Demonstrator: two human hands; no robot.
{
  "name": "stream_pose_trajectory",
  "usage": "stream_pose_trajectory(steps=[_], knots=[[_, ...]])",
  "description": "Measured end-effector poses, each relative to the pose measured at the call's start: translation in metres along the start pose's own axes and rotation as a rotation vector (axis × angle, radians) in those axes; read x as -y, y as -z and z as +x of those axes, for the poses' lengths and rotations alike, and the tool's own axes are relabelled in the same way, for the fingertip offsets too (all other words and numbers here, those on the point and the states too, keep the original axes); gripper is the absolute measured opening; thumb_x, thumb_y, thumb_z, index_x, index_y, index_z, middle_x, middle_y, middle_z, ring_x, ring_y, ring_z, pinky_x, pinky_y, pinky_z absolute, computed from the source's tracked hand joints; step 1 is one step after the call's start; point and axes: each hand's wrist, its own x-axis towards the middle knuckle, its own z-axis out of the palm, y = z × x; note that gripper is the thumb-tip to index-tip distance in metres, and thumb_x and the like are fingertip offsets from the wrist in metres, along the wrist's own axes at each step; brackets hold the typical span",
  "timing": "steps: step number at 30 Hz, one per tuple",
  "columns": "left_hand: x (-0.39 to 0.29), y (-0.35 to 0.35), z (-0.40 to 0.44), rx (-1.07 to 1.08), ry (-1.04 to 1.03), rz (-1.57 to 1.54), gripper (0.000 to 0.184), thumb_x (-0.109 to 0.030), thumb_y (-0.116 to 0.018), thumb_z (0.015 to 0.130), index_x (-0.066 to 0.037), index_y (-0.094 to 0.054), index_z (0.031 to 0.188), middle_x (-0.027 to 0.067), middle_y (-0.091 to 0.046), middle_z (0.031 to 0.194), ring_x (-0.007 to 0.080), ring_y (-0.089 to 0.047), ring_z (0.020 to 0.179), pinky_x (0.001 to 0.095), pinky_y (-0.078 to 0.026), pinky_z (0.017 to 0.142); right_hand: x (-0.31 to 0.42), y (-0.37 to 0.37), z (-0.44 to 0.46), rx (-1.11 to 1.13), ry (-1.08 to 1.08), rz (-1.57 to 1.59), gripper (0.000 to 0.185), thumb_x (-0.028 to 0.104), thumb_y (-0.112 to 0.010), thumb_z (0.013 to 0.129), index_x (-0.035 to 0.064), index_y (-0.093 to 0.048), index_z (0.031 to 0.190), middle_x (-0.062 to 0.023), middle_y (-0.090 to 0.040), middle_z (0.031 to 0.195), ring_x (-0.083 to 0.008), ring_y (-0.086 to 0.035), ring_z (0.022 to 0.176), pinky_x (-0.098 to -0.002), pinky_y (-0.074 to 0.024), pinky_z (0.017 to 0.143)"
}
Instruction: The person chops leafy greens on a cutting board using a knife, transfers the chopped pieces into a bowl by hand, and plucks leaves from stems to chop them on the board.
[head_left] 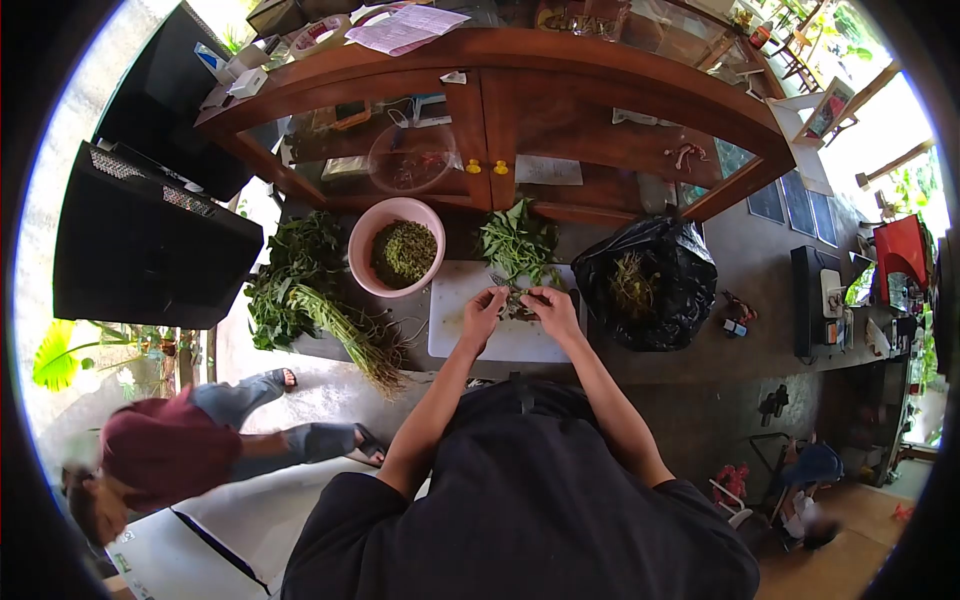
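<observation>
Over the white cutting board (pixel 455 342), my left hand (pixel 483 317) and my right hand (pixel 553 311) are close together, fingertips pinched on a small green sprig (pixel 513 301). Just beyond them lies a pile of leafy stems (pixel 518 242), partly on the board. A pink bowl (pixel 358 240) with small chopped green pieces stands to the left. Further left is a large bunch of leafy greens (pixel 300 255), its roots (pixel 383 365) reaching over the counter's front edge. To the right, a black plastic bag (pixel 690 265) stands open with pale roots and stems (pixel 632 287) inside.
A wooden cabinet (pixel 485 130) with glass doors and yellow knobs backs the counter (pixel 735 365). Black speakers (pixel 150 250) stand at left. A person in a maroon shirt (pixel 160 445) is walking behind at left; another person (pixel 810 475) is at lower right.
</observation>
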Motion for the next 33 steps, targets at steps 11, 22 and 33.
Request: stream_pose_trajectory(steps=[11,22,33], knots=[[0.008,0.005,0.023,-0.027,-0.086,-0.012,0.016,-0.02,-0.063,0.097,-0.004,-0.064,0.096,-0.006,-0.058,0.084,0.0021,-0.048,0.076,0.02,-0.038,0.067,-0.006,0.022,0.019,-0.068,-0.103,0.211,0.026,0.015,-0.064,0.095,-0.0049,-0.064,0.112,-0.0064,-0.069,0.089,-0.0115,-0.066,0.074,-0.0252,-0.0556,0.064],[-0.009,-0.007,0.03,0.031,0.072,0.252,0.02,-0.022,-0.067,0.095,-0.002,-0.066,0.091,-0.0074,-0.056,0.076,0.0011,-0.046,0.069,0.0203,-0.036,0.061,-0.033,0.05,0.017,-0.278,0.068,-0.576,0.025,0.014,-0.068,0.086,0.0058,-0.067,0.11,-0.0127,-0.071,0.092,-0.0292,-0.068,0.084,-0.0386,-0.0538,0.074],[-0.004,0.011,0.028,0.166,-0.083,0.526,0.023,-0.023,-0.074,0.088,0.0,-0.072,0.09,0.0019,-0.07,0.075,0.006,-0.059,0.066,0.0241,-0.047,0.062,-0.05,0.058,-0.026,-0.074,0.086,-0.815,0.041,0.015,-0.081,0.068,0.007,-0.063,0.104,-0.0104,-0.067,0.096,-0.0292,-0.064,0.095,-0.0404,-0.0514,0.082]])
